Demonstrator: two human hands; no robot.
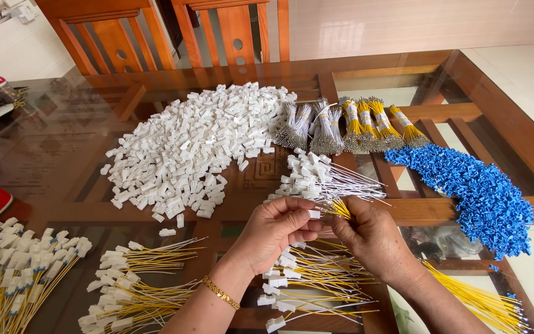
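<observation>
My left hand pinches a small white plastic connector between thumb and fingers. My right hand grips a bunch of yellow wires with their tips at that connector. Both hands meet just above the table's middle. Beneath them lies a loose heap of yellow and white wires with white connectors fitted. A gold bracelet circles my left wrist.
A big pile of white connectors lies ahead, a blue connector pile at right. Tied bundles of white and yellow wires lie behind. Finished wire bunches lie at left and centre-left. Loose yellow wires lie right. Two wooden chairs stand beyond the glass table.
</observation>
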